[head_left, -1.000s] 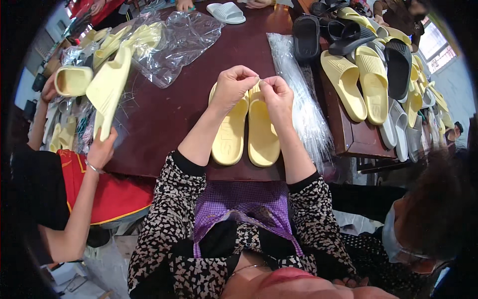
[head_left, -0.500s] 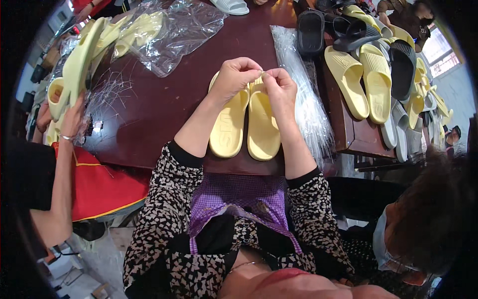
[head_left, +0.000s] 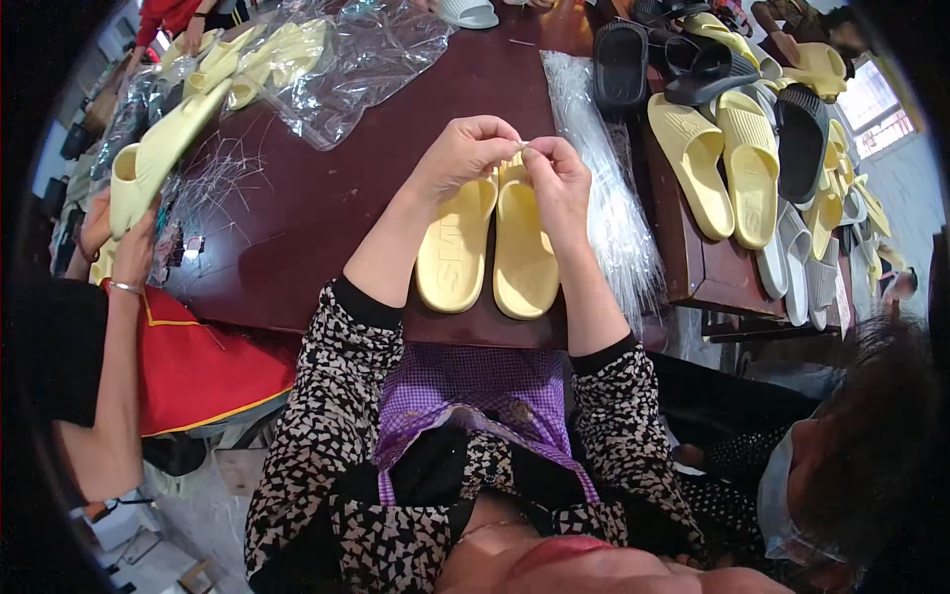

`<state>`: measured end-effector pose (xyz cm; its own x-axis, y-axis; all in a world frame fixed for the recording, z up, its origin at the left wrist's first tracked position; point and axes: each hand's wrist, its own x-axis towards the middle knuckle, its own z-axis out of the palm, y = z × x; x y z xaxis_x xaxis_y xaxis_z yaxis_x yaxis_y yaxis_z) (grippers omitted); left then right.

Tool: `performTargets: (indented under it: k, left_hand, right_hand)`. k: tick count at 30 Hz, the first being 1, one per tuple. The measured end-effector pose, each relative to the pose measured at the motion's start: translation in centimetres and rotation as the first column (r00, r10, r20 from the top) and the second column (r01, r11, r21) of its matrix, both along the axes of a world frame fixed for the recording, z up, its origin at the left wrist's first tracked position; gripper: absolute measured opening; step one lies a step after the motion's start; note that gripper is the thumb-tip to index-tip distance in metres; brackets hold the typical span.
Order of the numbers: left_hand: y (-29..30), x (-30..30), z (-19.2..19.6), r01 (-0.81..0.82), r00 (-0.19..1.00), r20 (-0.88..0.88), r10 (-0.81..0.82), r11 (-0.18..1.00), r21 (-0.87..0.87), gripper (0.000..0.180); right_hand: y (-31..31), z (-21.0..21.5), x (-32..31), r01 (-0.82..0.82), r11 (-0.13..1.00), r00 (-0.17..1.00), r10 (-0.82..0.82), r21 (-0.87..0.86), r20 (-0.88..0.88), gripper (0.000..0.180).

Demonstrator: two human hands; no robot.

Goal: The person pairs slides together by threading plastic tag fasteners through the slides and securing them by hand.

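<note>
A pair of yellow slide slippers lies side by side on the dark red table, toes pointing away from me. Over their far ends, my left hand [head_left: 465,158] and my right hand [head_left: 561,188] meet with fingertips pinched together. Whatever they pinch is tiny and pale, too small to make out. Partly under my left wrist is the left slipper [head_left: 452,259]; the right slipper [head_left: 524,272] sits partly behind my right hand. Both toe straps are largely hidden by my hands. Just right of my right hand lies a bundle of clear thin plastic strands [head_left: 616,213].
Yellow, black and grey slippers [head_left: 752,163] crowd the raised surface at right. Clear plastic bags [head_left: 366,74] with yellow slippers lie at far left, near loose clear strands [head_left: 223,183]. A co-worker's hand [head_left: 136,247] at left holds yellow slippers [head_left: 158,158]. Another person [head_left: 851,465] is close at right.
My hands stay pinched together in nearly the same spot. The co-worker's yellow slippers at left have tilted and lowered. At the far right, a person's hand now holds a yellow slipper.
</note>
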<state>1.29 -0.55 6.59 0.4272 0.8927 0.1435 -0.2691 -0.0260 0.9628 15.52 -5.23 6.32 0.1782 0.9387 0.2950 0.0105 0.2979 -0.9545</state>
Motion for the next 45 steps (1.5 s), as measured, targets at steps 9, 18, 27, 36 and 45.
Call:
performTargets:
  k: [9,18,27,36,45]
  left_hand:
    - [0.3,-0.3,0.0,0.039,0.997,-0.066,-0.040,0.999,-0.022,0.004]
    - [0.5,-0.4,-0.1,-0.057,0.990,0.121,0.067,0.995,-0.086,0.005]
    - [2.8,-1.4,-1.9,-0.326,0.919,0.211,0.332,0.943,-0.063,0.008]
    - [5.5,-3.2,-4.1,-0.536,0.837,0.091,0.540,0.842,-0.068,0.018]
    - [5.8,-3.5,-7.3,-0.487,0.866,0.085,0.492,0.870,-0.075,0.019]
  right_hand:
    - [0.8,-1.0,0.3,-0.016,0.998,0.999,0.014,0.063,0.036,0.002]
    - [0.7,-0.4,0.6,0.115,0.983,0.993,-0.108,0.140,-0.055,0.008]
    - [-3.7,2.8,3.0,-0.171,0.983,0.894,0.124,0.072,0.431,0.016]
    - [-6.0,2.0,0.1,-0.205,0.976,0.272,0.125,-0.070,0.954,0.023]
    - [-3.5,-0.7,1.4,-0.171,0.985,0.036,0.040,-0.033,0.999,0.013]
